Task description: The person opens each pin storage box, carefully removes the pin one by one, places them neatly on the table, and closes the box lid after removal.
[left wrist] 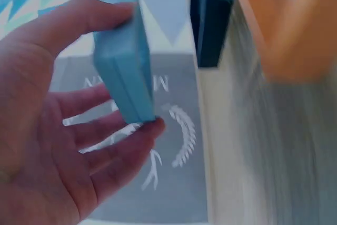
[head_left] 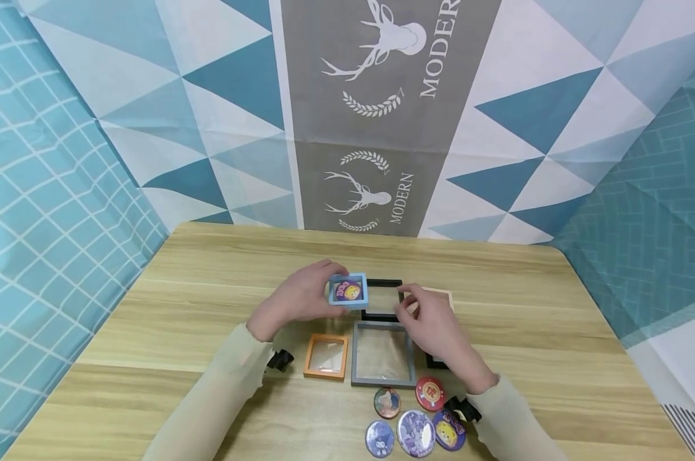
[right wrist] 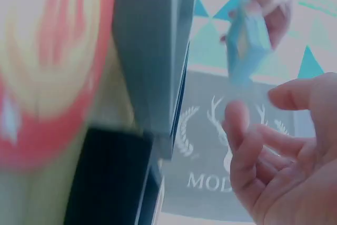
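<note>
My left hand (head_left: 304, 293) holds a small light blue square display frame (head_left: 349, 307) up off the table, thumb on one edge and fingers on the opposite one. A purple badge with a yellow character (head_left: 349, 291) shows inside its clear window. In the left wrist view the blue frame (left wrist: 124, 72) is seen edge-on. My right hand (head_left: 434, 326) hovers over the frames to the right, fingers bent and thumb apart from them, nothing held. Close to its fingertips is a black frame (head_left: 382, 317). The right wrist view shows a gap between thumb and index finger.
Nearer me lie a grey frame (head_left: 383, 382) and an orange frame (head_left: 326, 375). A pale-edged frame (head_left: 452, 299) and another black frame (head_left: 436, 363) are partly hidden by my right arm. Several round badges, including a red one (head_left: 431, 393), lie at the front.
</note>
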Demonstrator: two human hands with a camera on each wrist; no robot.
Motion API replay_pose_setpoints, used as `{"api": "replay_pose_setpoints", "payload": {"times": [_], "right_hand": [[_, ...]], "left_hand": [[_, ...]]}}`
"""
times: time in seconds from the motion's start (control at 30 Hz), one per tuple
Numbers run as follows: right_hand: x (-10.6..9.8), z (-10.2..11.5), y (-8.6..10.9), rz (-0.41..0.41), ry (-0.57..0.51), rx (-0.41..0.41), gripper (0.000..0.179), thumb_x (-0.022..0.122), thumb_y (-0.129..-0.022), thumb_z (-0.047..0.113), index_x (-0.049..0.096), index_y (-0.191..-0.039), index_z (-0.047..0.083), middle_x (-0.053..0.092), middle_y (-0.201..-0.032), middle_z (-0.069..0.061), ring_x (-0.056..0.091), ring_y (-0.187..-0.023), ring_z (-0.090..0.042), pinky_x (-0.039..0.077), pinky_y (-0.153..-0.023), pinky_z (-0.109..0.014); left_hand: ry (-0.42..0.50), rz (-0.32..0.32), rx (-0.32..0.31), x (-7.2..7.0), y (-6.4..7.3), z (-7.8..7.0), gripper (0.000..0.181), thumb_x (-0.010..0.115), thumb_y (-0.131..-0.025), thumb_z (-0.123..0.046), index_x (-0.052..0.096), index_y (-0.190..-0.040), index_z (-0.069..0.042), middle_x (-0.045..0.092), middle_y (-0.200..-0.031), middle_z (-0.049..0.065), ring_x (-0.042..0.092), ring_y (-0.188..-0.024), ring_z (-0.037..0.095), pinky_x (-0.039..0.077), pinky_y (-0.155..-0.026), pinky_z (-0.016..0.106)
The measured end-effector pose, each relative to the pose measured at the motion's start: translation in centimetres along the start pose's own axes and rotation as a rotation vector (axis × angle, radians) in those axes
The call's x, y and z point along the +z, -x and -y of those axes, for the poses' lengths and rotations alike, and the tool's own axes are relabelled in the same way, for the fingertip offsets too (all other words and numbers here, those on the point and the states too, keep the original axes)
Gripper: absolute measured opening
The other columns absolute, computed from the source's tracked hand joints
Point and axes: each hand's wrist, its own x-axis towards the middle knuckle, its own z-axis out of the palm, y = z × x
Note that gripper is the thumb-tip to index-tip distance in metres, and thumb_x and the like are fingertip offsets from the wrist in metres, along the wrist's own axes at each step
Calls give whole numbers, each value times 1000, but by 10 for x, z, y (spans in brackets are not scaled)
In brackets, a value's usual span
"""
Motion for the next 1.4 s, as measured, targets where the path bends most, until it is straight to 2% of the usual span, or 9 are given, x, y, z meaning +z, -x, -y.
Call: {"api": "replay_pose_setpoints", "payload": {"times": [0.13,0.23,0.43,0.57,0.7,0.8,1.07,1.4], "right_hand": [[2,9,8,35,-161,-38,56,69,-95,25,47,-145,10,61,-126,-11,61,-68,-11,52,-56,-28],[2,16,13,63,-247,-49,67,70,-95,30,37,-151,15,51,-138,-11,64,-76,-12,54,-62,-28],[1,22,17,83,-363,-78,71,70,-95,31,34,-154,15,52,-127,-9,65,-83,-15,55,-65,-28],[1,20,17,93,-452,-85,70,71,-95,25,36,-153,14,53,-127,-12,66,-93,-17,57,-73,-29],[0,17,16,81,-493,-104,69,72,-94,20,37,-152,11,54,-128,-14,63,-100,-21,57,-80,-32],[-1,15,15,73,-509,-119,69,73,-93,18,39,-151,9,53,-130,-15,62,-106,-24,56,-85,-35],[0,12,15,28,-482,-116,69,76,-90,18,42,-149,4,57,-130,-13,61,-113,-26,52,-93,-34],[4,12,16,7,-514,-97,66,75,-90,15,45,-147,5,57,-130,-16,60,-118,-28,49,-98,-35]], "left_hand": [[139,-27,68,-3,2,-16,67,86,-74,-40,59,-128,-11,63,-115,-3,58,-96,13,50,-85,34],[183,-42,124,-3,4,-28,64,85,-76,-39,59,-126,-9,62,-107,-6,57,-93,10,49,-84,31],[215,-64,200,-3,8,-41,66,86,-77,-36,57,-128,-4,62,-106,-5,56,-94,11,50,-79,29],[257,-53,181,-5,9,-44,65,85,-78,-36,58,-129,-5,62,-105,-6,56,-93,10,51,-70,27],[327,-31,152,-6,10,-44,60,83,-81,-36,59,-128,-8,61,-104,-6,56,-89,12,51,-63,27],[358,-19,151,-6,9,-44,57,82,-82,-35,60,-127,-8,61,-104,-5,56,-87,14,52,-61,27],[333,-34,216,-8,10,-44,59,83,-81,-30,58,-129,-7,62,-109,-2,56,-90,15,51,-62,26],[327,-44,200,-9,11,-44,57,84,-81,-32,59,-126,-8,62,-105,-3,54,-84,15,49,-61,26]]}}
